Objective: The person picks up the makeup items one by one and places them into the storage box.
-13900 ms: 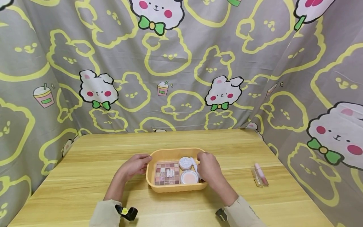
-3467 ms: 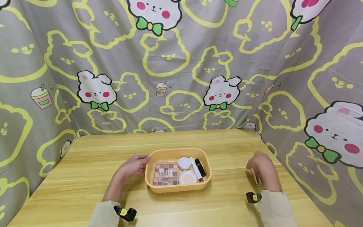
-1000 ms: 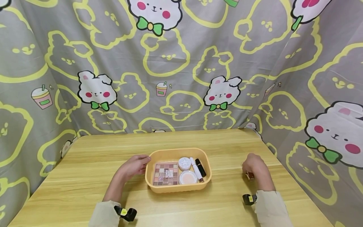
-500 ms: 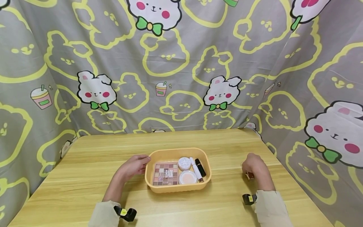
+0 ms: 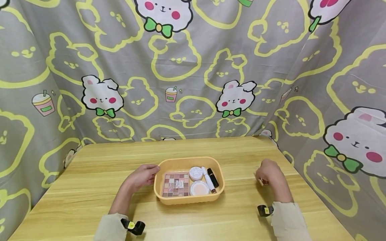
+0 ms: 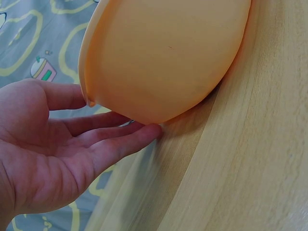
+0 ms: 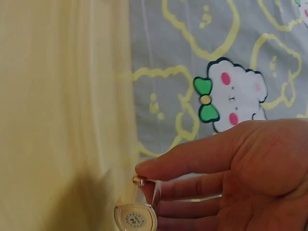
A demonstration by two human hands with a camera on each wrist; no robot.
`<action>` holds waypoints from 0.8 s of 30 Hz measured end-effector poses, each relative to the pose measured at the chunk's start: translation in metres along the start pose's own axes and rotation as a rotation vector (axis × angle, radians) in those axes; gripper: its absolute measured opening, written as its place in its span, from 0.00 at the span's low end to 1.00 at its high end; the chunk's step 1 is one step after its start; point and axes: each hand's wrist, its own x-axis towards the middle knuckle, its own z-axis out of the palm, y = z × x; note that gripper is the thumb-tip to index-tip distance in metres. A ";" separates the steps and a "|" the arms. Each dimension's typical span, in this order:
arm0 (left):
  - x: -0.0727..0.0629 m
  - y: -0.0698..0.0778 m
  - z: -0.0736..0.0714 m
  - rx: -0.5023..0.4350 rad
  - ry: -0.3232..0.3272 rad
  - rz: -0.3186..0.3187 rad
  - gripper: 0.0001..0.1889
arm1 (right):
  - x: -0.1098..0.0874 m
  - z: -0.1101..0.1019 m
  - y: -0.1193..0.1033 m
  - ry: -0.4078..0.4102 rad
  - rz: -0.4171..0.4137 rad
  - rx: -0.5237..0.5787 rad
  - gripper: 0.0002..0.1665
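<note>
A yellow-orange plastic tray (image 5: 169,201) stands on the table's middle. My left hand (image 5: 143,175) holds its left end; in the left wrist view the thumb is at the rim and the fingers (image 6: 130,142) reach along the outer wall. Inside lie an eyeshadow palette (image 5: 176,185), a white round star-lidded case (image 5: 196,173), a round powder compact (image 5: 200,189), a white tube (image 5: 209,179) and a black tube (image 5: 213,177). To the right of the tray, my right hand (image 5: 271,174) pinches clear lip gloss tubes (image 7: 135,220), mostly hidden by the hand in the head view.
The wooden table (image 5: 120,154) carries the tray. A grey curtain (image 5: 193,67) with bunny prints hangs close behind and at both sides. Black wrist cameras (image 5: 137,227) sit at both cuffs.
My right hand has left the tray's right end and taken the lip gloss tubes from the table, shifting them slightly left; lately it tips them a little. My left hand has stayed at the tray.
</note>
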 end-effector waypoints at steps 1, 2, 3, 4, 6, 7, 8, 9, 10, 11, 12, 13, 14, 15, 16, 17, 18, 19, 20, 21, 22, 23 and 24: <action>0.000 0.000 0.000 0.001 -0.001 0.001 0.32 | -0.001 -0.001 -0.001 0.005 -0.009 0.012 0.05; 0.000 0.000 0.000 0.001 -0.001 0.001 0.32 | -0.001 -0.002 -0.003 0.009 -0.019 0.025 0.04; -0.001 0.000 0.000 0.001 -0.002 0.001 0.32 | -0.002 -0.002 -0.004 0.013 -0.030 0.038 0.04; -0.001 0.000 0.000 0.001 -0.003 0.001 0.32 | -0.003 -0.003 -0.005 0.018 -0.041 0.050 0.03; -0.001 0.000 0.000 0.000 -0.004 0.001 0.31 | -0.004 -0.005 -0.008 0.026 -0.059 0.067 0.02; -0.001 0.000 0.000 0.000 -0.005 0.002 0.31 | -0.005 -0.006 -0.009 0.028 -0.063 0.069 0.02; -0.001 0.000 0.000 0.000 -0.007 0.002 0.31 | -0.006 -0.007 -0.010 0.031 -0.067 0.073 0.02; -0.001 0.000 0.000 0.002 -0.008 0.002 0.31 | -0.006 -0.007 -0.011 0.034 -0.071 0.073 0.03; -0.001 0.000 0.000 0.001 -0.008 0.002 0.31 | -0.006 -0.008 -0.012 0.037 -0.077 0.072 0.04; -0.001 0.000 0.000 0.002 -0.007 0.002 0.31 | -0.007 -0.008 -0.013 0.039 -0.078 0.071 0.05; -0.001 0.000 0.000 0.003 -0.007 0.002 0.31 | -0.007 -0.008 -0.014 0.043 -0.082 0.074 0.06; -0.001 0.000 0.000 0.005 -0.008 0.002 0.32 | -0.007 -0.008 -0.014 0.048 -0.085 0.071 0.07; -0.001 0.000 0.000 0.006 -0.008 0.001 0.32 | -0.007 -0.008 -0.015 0.053 -0.090 0.071 0.08; -0.001 0.000 -0.001 0.007 -0.007 0.002 0.32 | -0.007 -0.008 -0.016 0.060 -0.093 0.070 0.08; -0.001 0.001 -0.001 0.007 -0.007 0.002 0.32 | -0.007 -0.008 -0.017 0.068 -0.098 0.068 0.08; -0.001 0.001 -0.001 0.009 -0.008 0.002 0.32 | -0.007 -0.007 -0.018 0.073 -0.100 0.068 0.09; -0.001 0.001 -0.001 0.009 -0.010 0.003 0.32 | -0.007 -0.007 -0.018 0.081 -0.104 0.066 0.09; -0.001 0.001 -0.001 0.011 -0.012 0.006 0.32 | -0.007 -0.007 -0.019 0.086 -0.107 0.062 0.10; -0.001 0.001 -0.001 0.011 -0.014 0.007 0.32 | -0.007 -0.007 -0.020 0.090 -0.112 0.058 0.11; -0.001 0.001 -0.001 0.010 -0.015 0.008 0.33 | -0.007 -0.007 -0.020 0.094 -0.115 0.053 0.12; -0.001 0.001 -0.001 0.011 -0.017 0.009 0.33 | -0.007 -0.007 -0.021 0.097 -0.119 0.049 0.13; -0.001 0.000 -0.001 0.009 -0.017 0.009 0.33 | -0.007 -0.007 -0.021 0.099 -0.122 0.045 0.14; -0.001 0.000 -0.001 0.011 -0.019 0.010 0.33 | -0.007 -0.007 -0.022 0.102 -0.125 0.043 0.14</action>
